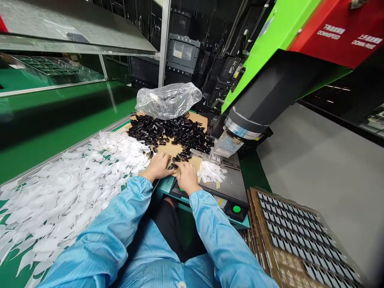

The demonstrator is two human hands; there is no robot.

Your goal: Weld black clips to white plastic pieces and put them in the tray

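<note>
Hands meet at the near edge of a brown board (198,120) on the table (60,116). The left hand (158,166) and right hand (186,177) both have their fingers curled down over a few small black parts (177,159); whether either truly grips one cannot be told. Most of the work seems left: a large heap of black parts (171,132) lies further back on the board, and white pieces (66,188) cover the table to the left. A smaller white bunch (211,172) lies just beside the right hand, under the press head (240,128). Filled trays (297,236) at right suggest some finished output. The parts are tiny, glossy black and clip-like. A crumpled plastic bag (168,100) sits behind the heap.
</note>
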